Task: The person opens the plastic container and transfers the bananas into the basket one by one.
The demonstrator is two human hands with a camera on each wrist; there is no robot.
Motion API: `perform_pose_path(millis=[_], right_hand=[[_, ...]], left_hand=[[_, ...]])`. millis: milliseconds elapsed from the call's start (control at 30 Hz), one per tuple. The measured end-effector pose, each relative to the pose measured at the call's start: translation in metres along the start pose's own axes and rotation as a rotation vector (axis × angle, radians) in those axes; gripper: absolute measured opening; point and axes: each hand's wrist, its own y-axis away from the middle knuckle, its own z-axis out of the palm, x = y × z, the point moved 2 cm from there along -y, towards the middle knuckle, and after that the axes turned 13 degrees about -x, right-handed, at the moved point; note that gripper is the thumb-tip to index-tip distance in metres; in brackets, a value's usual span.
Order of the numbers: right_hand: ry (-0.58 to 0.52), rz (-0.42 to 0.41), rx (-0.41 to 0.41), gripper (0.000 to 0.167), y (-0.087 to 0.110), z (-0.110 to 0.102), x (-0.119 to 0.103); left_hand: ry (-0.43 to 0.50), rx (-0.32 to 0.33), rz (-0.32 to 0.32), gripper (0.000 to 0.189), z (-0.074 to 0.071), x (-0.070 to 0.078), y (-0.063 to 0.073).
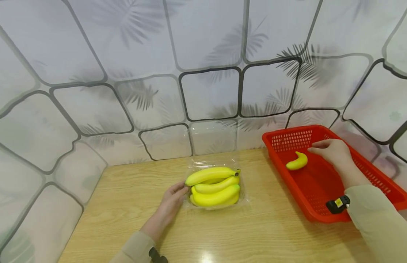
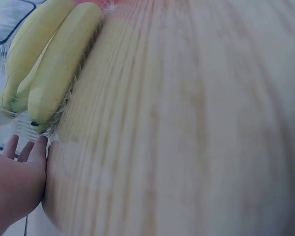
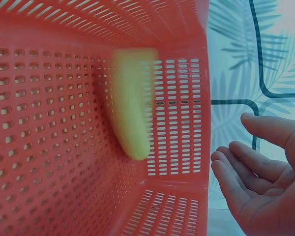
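Note:
Several yellow bananas [image 1: 212, 191] lie in a clear plastic clamshell box [image 1: 244, 200] whose lid stands raised at the back. At the box's left end is my left hand [image 1: 172, 199], its fingertips against the plastic wall; the left wrist view shows those fingers [image 2: 38, 150] extended below the banana tips. On the right, a single banana [image 1: 297, 161] lies inside a red perforated basket [image 1: 290, 186], blurred in the right wrist view. My right hand [image 1: 335, 151] hovers over the basket to the right of that banana, fingers spread apart from the thumb, holding nothing.
The wooden tabletop [image 1: 131, 193] carries both the box and the basket. A patterned wall covering [image 1: 210, 95] rises right behind them and along the sides. The basket's raised rim [image 1: 289, 130] stands near the back right wall.

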Motion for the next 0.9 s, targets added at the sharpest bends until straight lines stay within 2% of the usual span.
perform_pose_path(millis=[367, 533, 700, 900], right_hand=[[-0.045, -0.022, 0.009, 0.052, 0.002, 0.001, -0.012], [-0.115, -0.04, -0.01, 0.058, 0.003, 0.002, -0.022], [-0.159, -0.083, -0.037, 0.059, 0.005, 0.004, -0.038], [-0.144, -0.137, -0.041, 0.057, 0.01, 0.006, -0.059]], left_hand=[[-0.008, -0.014, 0.012, 0.058, 0.0, 0.001, 0.003], [0.002, -0.005, 0.015, 0.058, 0.0, 0.0, 0.002], [0.006, -0.007, 0.024, 0.057, -0.001, -0.002, 0.001], [0.006, -0.006, 0.032, 0.057, -0.002, -0.003, -0.001]])
